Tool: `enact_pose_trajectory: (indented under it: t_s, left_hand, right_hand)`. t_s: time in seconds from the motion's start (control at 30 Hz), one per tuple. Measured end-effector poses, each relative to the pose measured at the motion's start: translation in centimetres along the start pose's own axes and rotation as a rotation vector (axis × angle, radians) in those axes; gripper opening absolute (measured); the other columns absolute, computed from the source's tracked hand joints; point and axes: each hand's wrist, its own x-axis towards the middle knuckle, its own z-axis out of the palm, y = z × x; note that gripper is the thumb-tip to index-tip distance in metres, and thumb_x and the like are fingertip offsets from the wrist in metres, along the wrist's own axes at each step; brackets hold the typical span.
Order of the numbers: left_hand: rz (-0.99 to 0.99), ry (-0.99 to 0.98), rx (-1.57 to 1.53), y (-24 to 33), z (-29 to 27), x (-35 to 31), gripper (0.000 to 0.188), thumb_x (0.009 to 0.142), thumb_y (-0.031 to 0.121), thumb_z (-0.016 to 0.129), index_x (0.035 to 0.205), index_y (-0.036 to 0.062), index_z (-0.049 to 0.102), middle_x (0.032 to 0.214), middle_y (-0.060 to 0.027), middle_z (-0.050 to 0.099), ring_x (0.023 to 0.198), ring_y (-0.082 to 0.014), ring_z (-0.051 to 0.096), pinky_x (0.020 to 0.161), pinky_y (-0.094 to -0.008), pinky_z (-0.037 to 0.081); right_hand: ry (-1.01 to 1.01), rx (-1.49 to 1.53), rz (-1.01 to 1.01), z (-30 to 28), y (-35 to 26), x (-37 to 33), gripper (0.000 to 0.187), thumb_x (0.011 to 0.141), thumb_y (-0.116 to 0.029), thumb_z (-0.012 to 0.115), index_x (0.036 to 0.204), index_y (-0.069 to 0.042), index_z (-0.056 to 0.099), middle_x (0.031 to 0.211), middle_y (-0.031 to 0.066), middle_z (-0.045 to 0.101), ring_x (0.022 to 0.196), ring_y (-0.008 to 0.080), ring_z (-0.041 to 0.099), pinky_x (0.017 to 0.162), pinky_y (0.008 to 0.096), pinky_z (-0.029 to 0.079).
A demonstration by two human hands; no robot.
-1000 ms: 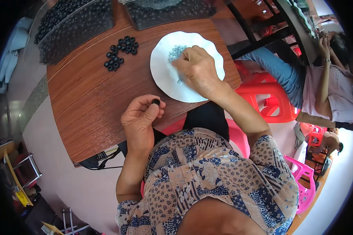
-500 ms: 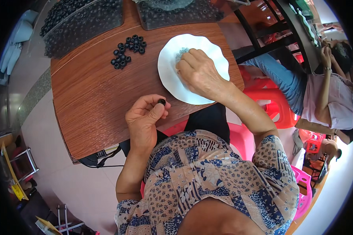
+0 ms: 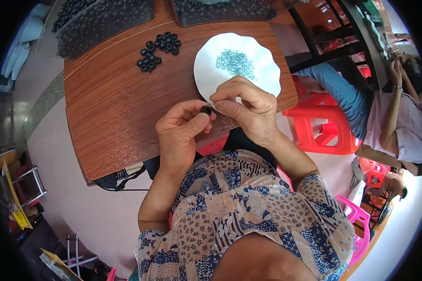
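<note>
Between the thumb and fingers of my left hand is a small round black piece with a hole, like those on the table. My right hand is close beside it, thumb and forefinger pinched together; what they hold is too small to make out. Behind my right hand stands a white plate with a wavy rim. On the plate lies a patch of tiny silvery-grey bits. Several more round black pieces form a loose cluster on the table, left of the plate.
Two clear bins, a left bin and a right bin, hold many black pieces along the far edge of the brown wooden table. A red stool stands to the right, near another seated person.
My right hand has left the plate and come toward me, beside my left hand. The silvery bits show more fully. My left hand still holds the black piece.
</note>
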Motion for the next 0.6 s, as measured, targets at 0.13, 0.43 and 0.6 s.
enact_pose_trajectory:
  t_s: [0.13, 0.43, 0.6]
  left_hand:
    - [0.016, 0.016, -0.018, -0.1, 0.3, -0.3, 0.021, 0.084, 0.004, 0.065, 0.103, -0.0045, 0.061, 0.085, -0.0104, 0.063, 0.069, -0.0153, 0.056, 0.064, -0.0262, 0.046]
    - [0.071, 0.021, 0.09, -0.2, 0.4, -0.6, 0.024, 0.082, 0.004, 0.066, 0.104, -0.0041, 0.061, 0.082, -0.0081, 0.063, 0.067, -0.0136, 0.057, 0.061, -0.0253, 0.047]
    - [0.018, 0.046, 0.008, 0.0, 0.6, -0.5, 0.02, 0.082, 0.001, 0.066, 0.102, -0.0038, 0.063, 0.081, -0.0061, 0.065, 0.067, -0.01, 0.059, 0.063, -0.0203, 0.049]
  right_hand:
    - [0.077, 0.237, 0.116, 0.8, -0.4, -0.9, 0.018, 0.074, 0.012, 0.065, 0.09, 0.002, 0.065, 0.089, 0.008, 0.059, 0.078, 0.0133, 0.056, 0.067, 0.0227, 0.048]
    - [0.091, 0.129, 0.004, 1.3, 0.2, -1.5, 0.018, 0.075, 0.011, 0.065, 0.091, 0.002, 0.065, 0.092, 0.008, 0.058, 0.078, 0.0131, 0.058, 0.063, 0.0219, 0.05]
    - [0.136, 0.041, -0.016, 1.7, 0.0, -1.8, 0.017, 0.075, 0.009, 0.066, 0.091, 0.003, 0.065, 0.093, 0.0078, 0.058, 0.079, 0.0142, 0.057, 0.062, 0.0231, 0.048]
